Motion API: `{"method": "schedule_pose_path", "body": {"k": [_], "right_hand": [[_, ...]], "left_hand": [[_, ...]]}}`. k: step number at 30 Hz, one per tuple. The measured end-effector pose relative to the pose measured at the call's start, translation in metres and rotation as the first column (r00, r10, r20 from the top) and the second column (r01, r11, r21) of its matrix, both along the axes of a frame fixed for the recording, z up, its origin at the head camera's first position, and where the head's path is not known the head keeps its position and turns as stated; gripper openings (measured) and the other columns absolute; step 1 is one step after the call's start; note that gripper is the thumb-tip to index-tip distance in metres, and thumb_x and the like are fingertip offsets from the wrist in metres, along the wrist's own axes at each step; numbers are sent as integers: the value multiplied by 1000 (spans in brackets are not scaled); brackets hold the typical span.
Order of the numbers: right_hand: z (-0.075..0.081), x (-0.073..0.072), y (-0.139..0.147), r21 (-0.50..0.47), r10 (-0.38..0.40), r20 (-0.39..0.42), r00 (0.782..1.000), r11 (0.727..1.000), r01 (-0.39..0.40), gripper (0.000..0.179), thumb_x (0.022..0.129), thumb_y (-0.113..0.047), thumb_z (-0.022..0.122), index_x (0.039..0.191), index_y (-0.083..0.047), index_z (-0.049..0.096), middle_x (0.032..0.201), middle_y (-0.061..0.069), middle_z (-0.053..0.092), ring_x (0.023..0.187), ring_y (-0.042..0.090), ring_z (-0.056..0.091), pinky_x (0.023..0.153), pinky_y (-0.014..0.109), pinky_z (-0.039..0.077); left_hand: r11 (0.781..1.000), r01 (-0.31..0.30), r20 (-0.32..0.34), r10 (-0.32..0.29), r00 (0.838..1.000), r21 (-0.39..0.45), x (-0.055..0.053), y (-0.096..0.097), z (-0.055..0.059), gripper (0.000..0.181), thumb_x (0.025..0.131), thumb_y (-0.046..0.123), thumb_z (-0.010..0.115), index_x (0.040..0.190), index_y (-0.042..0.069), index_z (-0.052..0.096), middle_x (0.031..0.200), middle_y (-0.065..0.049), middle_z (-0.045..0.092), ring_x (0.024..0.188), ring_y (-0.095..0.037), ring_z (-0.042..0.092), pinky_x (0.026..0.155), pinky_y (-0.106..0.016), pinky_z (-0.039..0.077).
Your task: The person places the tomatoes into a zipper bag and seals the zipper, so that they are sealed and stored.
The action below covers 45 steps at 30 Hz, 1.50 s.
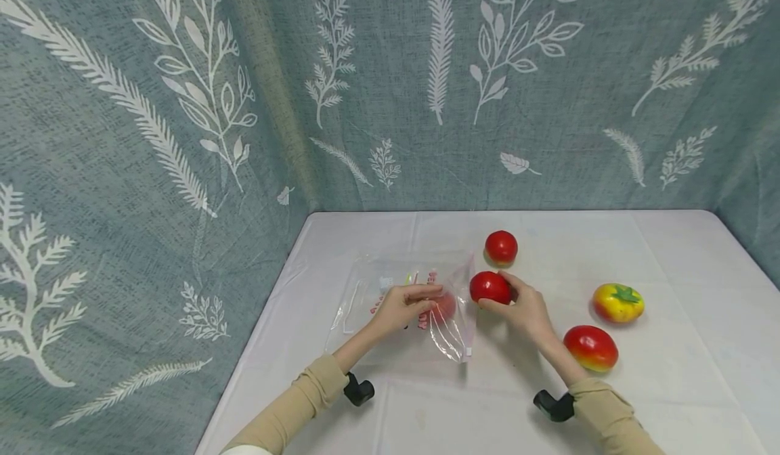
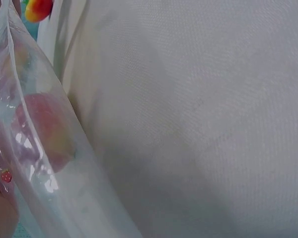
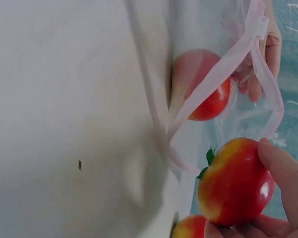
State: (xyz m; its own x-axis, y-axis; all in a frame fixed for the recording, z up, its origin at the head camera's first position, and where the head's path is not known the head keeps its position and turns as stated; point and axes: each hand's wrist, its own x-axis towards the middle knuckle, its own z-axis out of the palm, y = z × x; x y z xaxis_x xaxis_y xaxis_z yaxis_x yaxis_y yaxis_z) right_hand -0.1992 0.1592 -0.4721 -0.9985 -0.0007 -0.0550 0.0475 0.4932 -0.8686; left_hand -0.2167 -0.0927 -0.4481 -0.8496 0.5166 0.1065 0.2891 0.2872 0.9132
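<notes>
A clear zip bag (image 1: pixel 372 336) with a pink-edged mouth lies on the table, and one red fruit (image 1: pixel 443 306) is inside it. My left hand (image 1: pixel 402 308) pinches the bag's upper film near the mouth, which stands parted in the right wrist view. Just outside that mouth, my right hand (image 1: pixel 525 309) holds a glossy red and yellow toy tomato (image 3: pixel 237 182) between thumb and fingers. Its small green leaf faces the bag. The left wrist view shows the bag's side (image 2: pixel 64 188) and only a sliver of the left hand (image 2: pixel 2 213).
Behind the held tomato sits another red one (image 1: pixel 501 248). To the right lie a yellow-red tomato (image 1: pixel 618 302) with a green top and a larger red fruit (image 1: pixel 591 348). A white cloth covers the table (image 1: pixel 682 258); a patterned grey-green curtain (image 1: pixel 390 89) hangs behind and at left.
</notes>
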Motion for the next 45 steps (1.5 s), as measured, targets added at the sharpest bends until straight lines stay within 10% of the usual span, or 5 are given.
{"method": "schedule_pose_path", "body": {"k": [9, 36, 45], "right_hand": [[-4, -1, -6, -13, -10, 10, 1000, 1000, 10, 78, 84, -29, 72, 145, -2, 34, 141, 23, 45, 123, 39, 47, 95, 48, 50], [-25, -1, -30, -92, -67, -60, 996, 994, 61, 65, 83, -22, 74, 137, -4, 43, 135, 19, 53, 120, 34, 52, 98, 49, 47], [-30, -2, -36, -129, -97, -79, 992, 988, 86, 62, 82, -21, 74, 134, -3, 46, 130, 21, 57, 115, 34, 56, 95, 48, 49]], "left_hand": [[1000, 6, -5, -6, 1000, -15, 2, 0, 3, 33, 89, 1, 62, 121, -6, 61, 116, -21, 66, 104, -34, 65, 64, -10, 41], [999, 7, -7, -7, 1000, -42, 4, 1, 3, 34, 88, 0, 63, 121, -6, 61, 118, -21, 65, 112, -32, 62, 90, -26, 52], [1000, 2, -16, -2, 1000, -24, -11, -1, -28, 35, 88, 3, 64, 123, -2, 61, 119, -19, 65, 112, -30, 63, 89, -24, 52]]}}
